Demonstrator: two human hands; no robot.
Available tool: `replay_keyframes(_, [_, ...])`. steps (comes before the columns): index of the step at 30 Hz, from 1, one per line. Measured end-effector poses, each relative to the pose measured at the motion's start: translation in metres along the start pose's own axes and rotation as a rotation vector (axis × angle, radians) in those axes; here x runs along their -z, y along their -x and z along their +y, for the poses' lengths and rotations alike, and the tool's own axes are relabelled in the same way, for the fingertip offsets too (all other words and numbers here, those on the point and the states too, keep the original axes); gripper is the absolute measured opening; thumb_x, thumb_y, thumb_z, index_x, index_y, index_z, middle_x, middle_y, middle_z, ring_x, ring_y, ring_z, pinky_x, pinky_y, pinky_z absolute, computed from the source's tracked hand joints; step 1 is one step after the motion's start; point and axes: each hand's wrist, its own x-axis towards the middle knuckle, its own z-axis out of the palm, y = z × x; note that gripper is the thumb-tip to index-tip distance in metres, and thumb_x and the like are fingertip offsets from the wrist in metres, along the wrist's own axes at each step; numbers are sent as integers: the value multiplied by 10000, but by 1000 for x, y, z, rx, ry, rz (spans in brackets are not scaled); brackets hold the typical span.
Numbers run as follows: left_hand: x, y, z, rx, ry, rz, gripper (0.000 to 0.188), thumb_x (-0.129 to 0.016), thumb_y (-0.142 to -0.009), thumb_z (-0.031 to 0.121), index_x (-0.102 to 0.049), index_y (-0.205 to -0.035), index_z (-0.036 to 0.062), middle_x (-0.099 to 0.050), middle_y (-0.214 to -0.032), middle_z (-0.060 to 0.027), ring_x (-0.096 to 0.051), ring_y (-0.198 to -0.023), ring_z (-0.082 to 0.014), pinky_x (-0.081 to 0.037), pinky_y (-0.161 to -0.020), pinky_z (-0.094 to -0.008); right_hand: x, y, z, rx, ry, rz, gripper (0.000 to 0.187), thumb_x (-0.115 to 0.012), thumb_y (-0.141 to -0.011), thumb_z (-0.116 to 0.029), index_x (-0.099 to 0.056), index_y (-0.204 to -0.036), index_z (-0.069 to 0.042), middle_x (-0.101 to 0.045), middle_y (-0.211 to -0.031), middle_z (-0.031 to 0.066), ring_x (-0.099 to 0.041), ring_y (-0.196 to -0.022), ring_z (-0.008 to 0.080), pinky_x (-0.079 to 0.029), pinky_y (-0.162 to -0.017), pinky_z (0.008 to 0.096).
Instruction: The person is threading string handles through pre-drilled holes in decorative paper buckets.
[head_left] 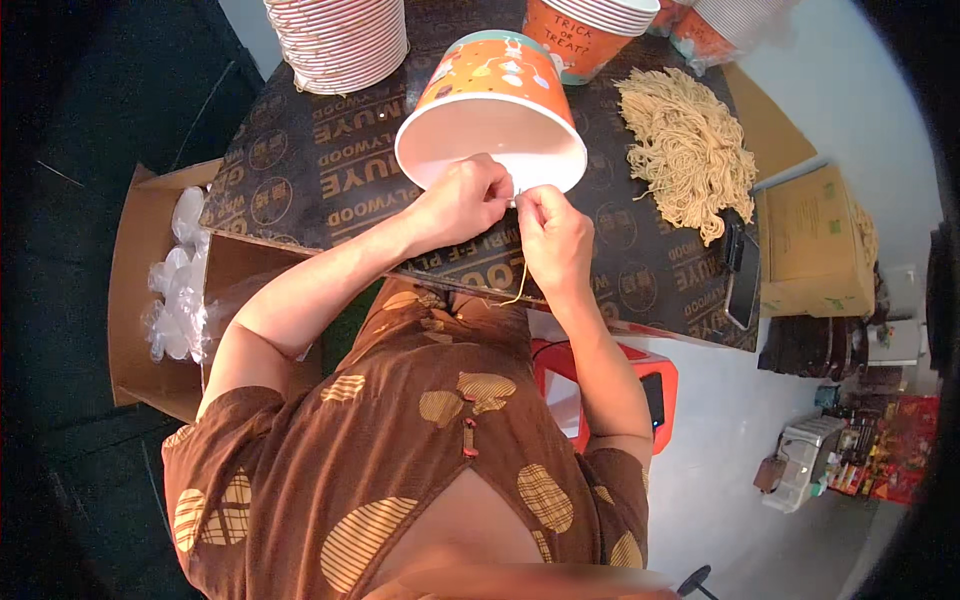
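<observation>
An orange paper bucket with a pale green base and white inside lies on its side on the table, its mouth toward me. At the near rim, the fingertips of my left hand and my right hand meet, both closed in a pinch. A small pale bit of cord shows between them, partly hidden by the fingers. From under my right hand a thin yellow cord hangs down to the table's front edge. A loose heap of the same kind of cord lies on the right.
A tall stack of nested white-rimmed buckets stands at the far left, with orange stacked buckets at the far right. A phone lies by the table's right edge. Cardboard boxes stand left and right; a red stool is below.
</observation>
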Motion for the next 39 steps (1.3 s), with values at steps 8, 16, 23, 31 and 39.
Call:
replay_keyframes(8, [1,0,-6,-24,24,-46,85,-631,-784,8,-571,-725,-7,-557,-692,-63,-542,-665,-146,-443,-610,-311,-5,3,1,122,245,55,137,-613,-875,-116,-519,-967,-80,-627,-634,182,-650,-627,369,-487,-551,474])
replay_keyframes(16, [0,1,-8,0,55,-32,89,-619,-795,16,-579,-720,-9,-566,-690,-62,-545,-668,-139,-443,-605,-306,-3,5,1,262,235,47,85,-659,-842,-95,-600,-902,-85,-629,-657,155,-645,-617,346,-487,-533,424])
replay_keyframes(23, [1,1,-6,39,85,-30,83,-616,-805,16,-595,-735,-22,-590,-716,-74,-556,-671,-142,-451,-604,-301,2,5,1,265,193,-19,101,-660,-813,-67,-615,-902,-88,-633,-685,159,-642,-619,347,-483,-541,420])
replay_keyframes(31, [-4,3,-12,-31,30,-4,81,-614,-826,21,-601,-765,-31,-591,-721,-67,-564,-678,-128,-461,-601,-295,-1,3,3,84,-14,-44,44,-630,-835,-59,-636,-863,-26,-625,-675,178,-654,-616,297,-479,-559,383])
replay_keyframes(39, [8,5,7,296,233,-143,113,-626,-820,-2,-583,-923,-20,-584,-763,-37,-550,-659,-85,-450,-561,-252,9,-6,5,-229,-304,-238,113,-625,-856,-82,-650,-826,24,-619,-626,123,-586,-567,138,-454,-545,320])
